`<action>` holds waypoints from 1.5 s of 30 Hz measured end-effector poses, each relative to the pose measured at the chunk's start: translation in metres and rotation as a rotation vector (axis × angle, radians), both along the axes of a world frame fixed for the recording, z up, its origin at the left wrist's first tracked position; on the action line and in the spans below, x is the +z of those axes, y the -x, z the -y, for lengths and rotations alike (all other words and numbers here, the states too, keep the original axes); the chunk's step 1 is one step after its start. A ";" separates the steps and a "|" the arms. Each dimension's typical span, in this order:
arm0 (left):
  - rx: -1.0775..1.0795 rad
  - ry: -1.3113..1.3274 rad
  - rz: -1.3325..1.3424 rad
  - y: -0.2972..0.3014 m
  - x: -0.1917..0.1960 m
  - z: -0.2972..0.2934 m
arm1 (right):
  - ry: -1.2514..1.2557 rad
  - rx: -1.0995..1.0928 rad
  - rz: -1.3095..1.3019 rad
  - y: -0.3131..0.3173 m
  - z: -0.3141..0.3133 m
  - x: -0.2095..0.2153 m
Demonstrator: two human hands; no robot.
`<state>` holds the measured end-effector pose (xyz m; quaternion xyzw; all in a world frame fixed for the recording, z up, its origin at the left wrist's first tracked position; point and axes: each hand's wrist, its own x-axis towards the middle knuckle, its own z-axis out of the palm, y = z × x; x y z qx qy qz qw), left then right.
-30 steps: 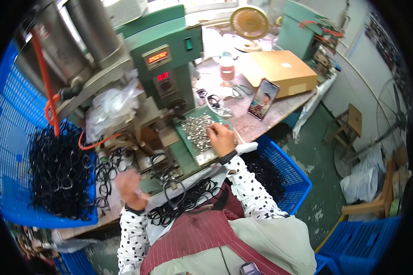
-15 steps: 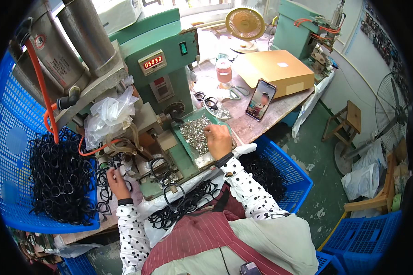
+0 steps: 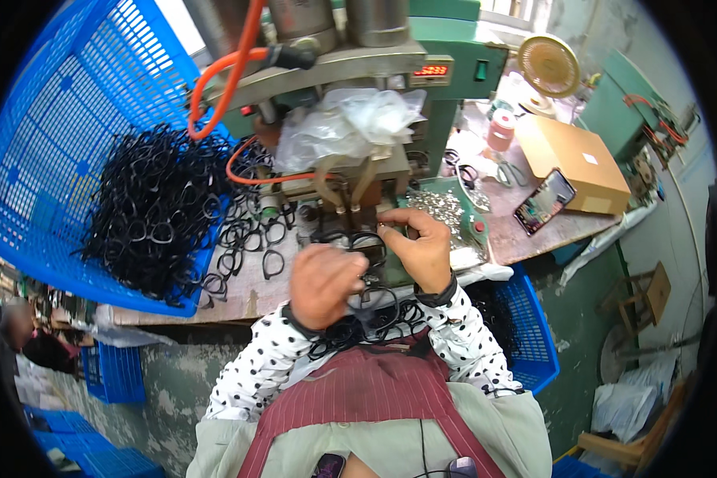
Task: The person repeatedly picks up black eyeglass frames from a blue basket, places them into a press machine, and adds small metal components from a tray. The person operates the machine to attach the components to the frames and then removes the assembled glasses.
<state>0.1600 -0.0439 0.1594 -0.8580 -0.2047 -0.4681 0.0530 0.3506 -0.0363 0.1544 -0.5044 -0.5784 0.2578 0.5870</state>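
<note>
My right hand point(image 3: 422, 248) is at the press's work spot, thumb and forefinger brought together at their tips. Whatever they pinch is too small to make out. Beside it my left hand point(image 3: 327, 285) is smeared by motion, its fingers pointing right. A black eyeglass frame point(image 3: 372, 241) sits at the work spot between the hands, partly hidden. Another dark eyeglass frame point(image 3: 384, 319) hangs just below, over a heap of frames at my lap. Small silvery metal parts point(image 3: 438, 209) lie heaped in a green tray right behind my right hand.
A blue basket point(image 3: 48, 159) full of black eyeglass frames stands left, with loose frames point(image 3: 272, 263) beside it. The green press point(image 3: 486, 52) with orange hoses rises ahead. A phone point(image 3: 544, 201), a cardboard box point(image 3: 570, 163) and scissors point(image 3: 511, 174) are right. Another blue basket point(image 3: 538, 327) stands below.
My right hand has moved from the tray of metal parts to the work spot. My left hand has come over from the loose frames to the press's front. The view has swung left.
</note>
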 end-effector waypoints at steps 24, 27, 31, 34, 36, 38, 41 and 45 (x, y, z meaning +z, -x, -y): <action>-0.404 0.116 -0.148 -0.005 -0.018 -0.018 | 0.294 -0.582 0.590 -0.099 -0.047 -0.103; -0.426 0.132 -0.141 -0.007 -0.020 -0.018 | 0.148 -0.511 0.765 -0.087 -0.029 -0.096; -0.429 0.137 -0.181 -0.008 -0.017 -0.017 | 0.138 -0.540 0.785 -0.083 -0.028 -0.107; -0.383 0.110 -0.218 -0.006 -0.023 -0.017 | 0.033 -0.561 0.670 -0.087 -0.035 -0.116; -0.275 0.058 -0.268 -0.005 -0.016 -0.011 | -0.021 -0.563 0.559 -0.091 -0.037 -0.121; -0.175 0.009 -0.256 0.006 -0.008 -0.003 | -0.046 -0.582 0.498 -0.087 -0.035 -0.113; 0.060 -0.100 0.039 0.039 -0.043 -0.020 | -0.023 -0.614 0.445 -0.080 -0.032 -0.105; 0.844 0.270 0.073 0.078 -0.098 -0.065 | -0.017 -0.671 0.494 -0.087 -0.037 -0.121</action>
